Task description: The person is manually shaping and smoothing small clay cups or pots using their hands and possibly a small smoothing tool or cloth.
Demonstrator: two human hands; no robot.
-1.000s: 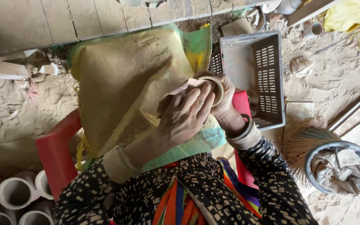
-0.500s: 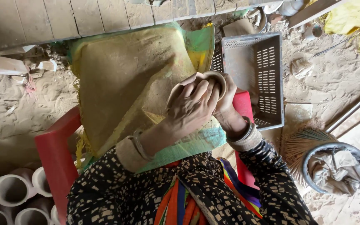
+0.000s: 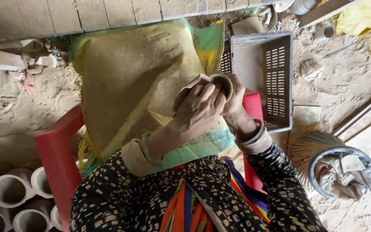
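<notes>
Both hands hold a small clay cup (image 3: 222,83) over the lap, as half a second ago. The left hand (image 3: 200,111) has slid its fingers higher across the cup's side, grip closed on it; the right hand (image 3: 237,96) cups its far side. Beyond lie the yellow sack (image 3: 129,81) and grey crate (image 3: 263,73)

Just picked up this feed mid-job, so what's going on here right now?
A person sits over a dusty yellow woven sack spread on their lap and holds a small clay cup in both hands. The right hand grips the cup from behind, and the left hand lies across its front with a piece of tan cloth against it. A grey plastic crate stands just beyond, and pale clay pots lie on the sandy ground.
</notes>
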